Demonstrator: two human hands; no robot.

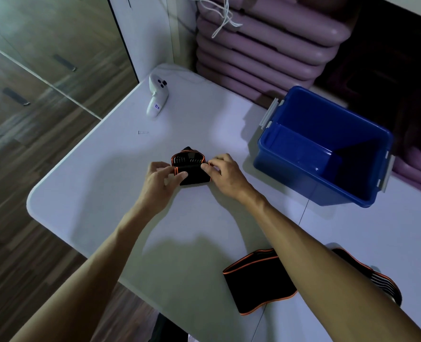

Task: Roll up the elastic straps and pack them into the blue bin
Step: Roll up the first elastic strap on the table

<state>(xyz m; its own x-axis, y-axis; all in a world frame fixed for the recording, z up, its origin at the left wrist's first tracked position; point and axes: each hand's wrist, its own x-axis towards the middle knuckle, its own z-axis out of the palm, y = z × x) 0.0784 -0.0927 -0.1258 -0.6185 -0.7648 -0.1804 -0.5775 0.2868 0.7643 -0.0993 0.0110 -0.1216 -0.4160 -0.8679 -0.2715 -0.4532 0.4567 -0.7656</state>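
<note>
A black elastic strap with orange edging (191, 169) lies mostly rolled on the white table (93, 183) at its middle. My left hand (161, 180) pinches the roll's left end and my right hand (223, 172) pinches its right end. A short tail of the strap sticks out beyond the roll, away from me. The blue bin (328, 183) stands to the right of the roll, open and with nothing in it. A second black and orange strap (256, 280) lies flat near the table's front edge, partly hidden under my right forearm.
A white handheld controller (156, 97) lies at the table's far left, with a small screw (142, 132) near it. Stacked purple mats (266, 45) stand behind the table. Wooden floor lies off the left edge.
</note>
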